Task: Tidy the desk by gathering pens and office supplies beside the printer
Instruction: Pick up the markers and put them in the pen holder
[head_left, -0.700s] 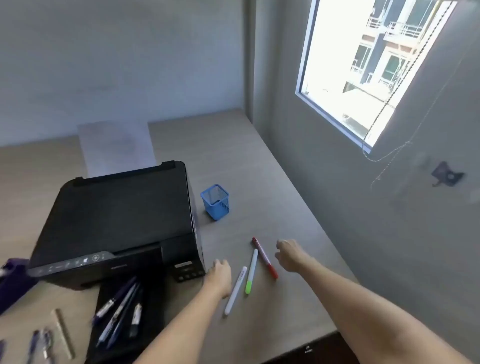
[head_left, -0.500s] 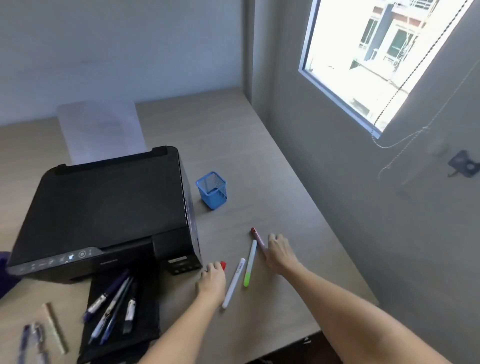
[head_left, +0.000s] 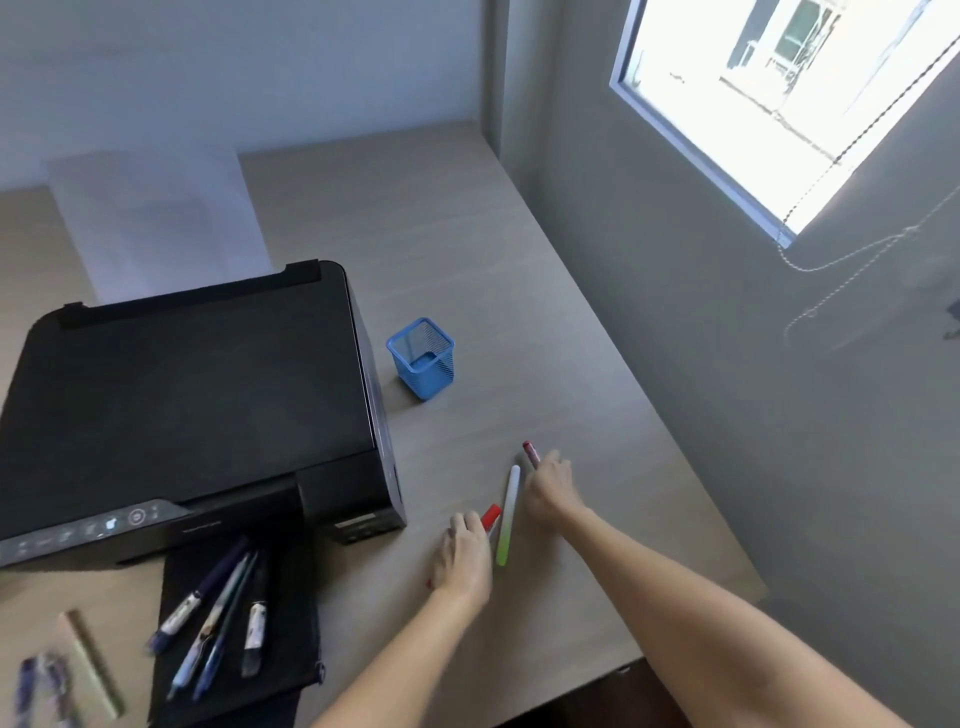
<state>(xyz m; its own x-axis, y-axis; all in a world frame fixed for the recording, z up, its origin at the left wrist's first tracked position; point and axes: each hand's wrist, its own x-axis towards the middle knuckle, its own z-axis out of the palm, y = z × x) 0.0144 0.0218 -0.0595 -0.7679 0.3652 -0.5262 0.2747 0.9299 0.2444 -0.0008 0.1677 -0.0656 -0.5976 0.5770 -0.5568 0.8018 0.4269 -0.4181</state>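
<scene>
My left hand is closed on a red-capped pen just above the desk, right of the printer's front corner. My right hand is curled over a red pen; only that pen's far tip shows beyond my fingers. A white and green pen lies flat on the desk between my two hands. The black printer fills the left half of the desk. A blue mesh pen cup stands upright and empty, right of the printer.
Several blue pens lie on the printer's black output tray. A ruler and more pens lie blurred at the lower left. A paper sheet stands behind the printer. The wall borders the desk on the right.
My left hand has closed on a red-capped pen, and the white pen beside it no longer lies on the desk. My right hand moved onto the red pen. My view tilted downward.
</scene>
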